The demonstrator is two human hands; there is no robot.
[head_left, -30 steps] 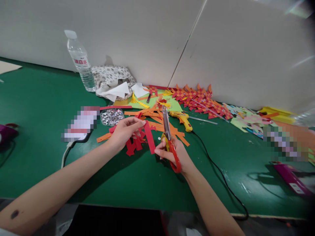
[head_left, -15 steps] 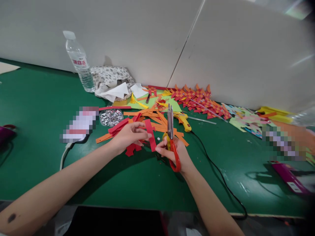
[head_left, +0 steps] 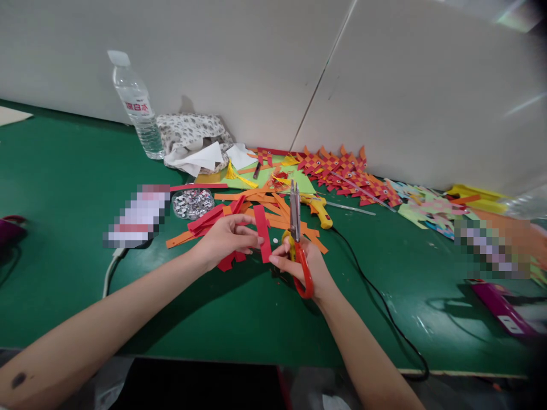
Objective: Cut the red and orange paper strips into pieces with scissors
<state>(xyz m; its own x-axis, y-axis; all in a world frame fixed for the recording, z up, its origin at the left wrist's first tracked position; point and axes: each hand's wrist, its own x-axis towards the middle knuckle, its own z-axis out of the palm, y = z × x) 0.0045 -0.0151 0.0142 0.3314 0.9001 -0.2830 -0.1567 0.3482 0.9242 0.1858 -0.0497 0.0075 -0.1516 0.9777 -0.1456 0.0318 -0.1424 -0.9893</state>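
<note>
Between my two hands stands a short red paper strip (head_left: 262,230), held above the table. The fingers of my left hand (head_left: 231,239) are curled and closed on its left side. My right hand (head_left: 305,267) is wrapped round a pair of scissors (head_left: 296,210) with red and yellow handles, blades pointing up and together. Its thumb and fingertip also touch the lower end of the red strip. Behind my hands lie loose orange paper strips (head_left: 277,210) and more red strips (head_left: 208,221), partly hidden by my left hand.
A yellow glue gun (head_left: 318,209) lies right of the scissors, its black cord (head_left: 371,285) running to the front edge. Googly eyes fill a clear tray (head_left: 192,204). At the back are a water bottle (head_left: 139,108), a tissue pouch (head_left: 192,134) and woven red-orange paper fish (head_left: 342,171).
The red strip and my left hand have shifted very slightly to the right. My right hand and the scissors look almost unmoved.
</note>
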